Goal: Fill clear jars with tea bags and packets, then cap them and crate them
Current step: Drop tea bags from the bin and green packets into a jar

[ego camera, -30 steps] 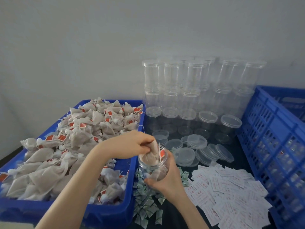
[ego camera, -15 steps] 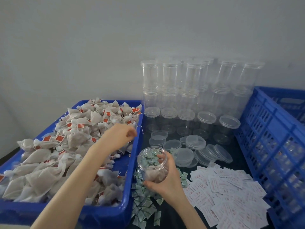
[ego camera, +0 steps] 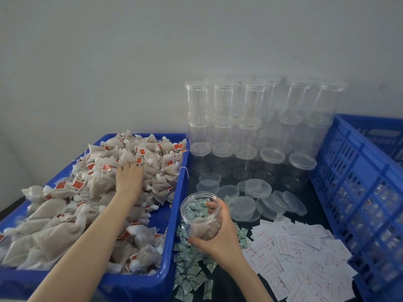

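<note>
My right hand [ego camera: 220, 238] grips an open clear jar [ego camera: 199, 214] just right of the blue bin [ego camera: 139, 286], tilted toward me. A tea bag lies at the jar's bottom, and green packets show through its wall. My left hand [ego camera: 128, 177] lies palm down on the heap of tea bags [ego camera: 98, 188] with red tags in the bin. Its fingers reach forward among the bags and hold nothing that I can see. Small green packets [ego camera: 192, 273] are scattered on the dark table under the jar. White packets [ego camera: 305, 253] are spread to its right.
Several loose clear lids [ego camera: 257, 188] lie behind the jar. Empty capped jars [ego camera: 250, 118] stand stacked against the grey wall. A blue slatted crate [ego camera: 359, 182] at the right holds filled jars.
My left hand dropped a tea bag into the jar, then moved left and away into the bin, onto the heap. My right hand kept hold of the jar.
</note>
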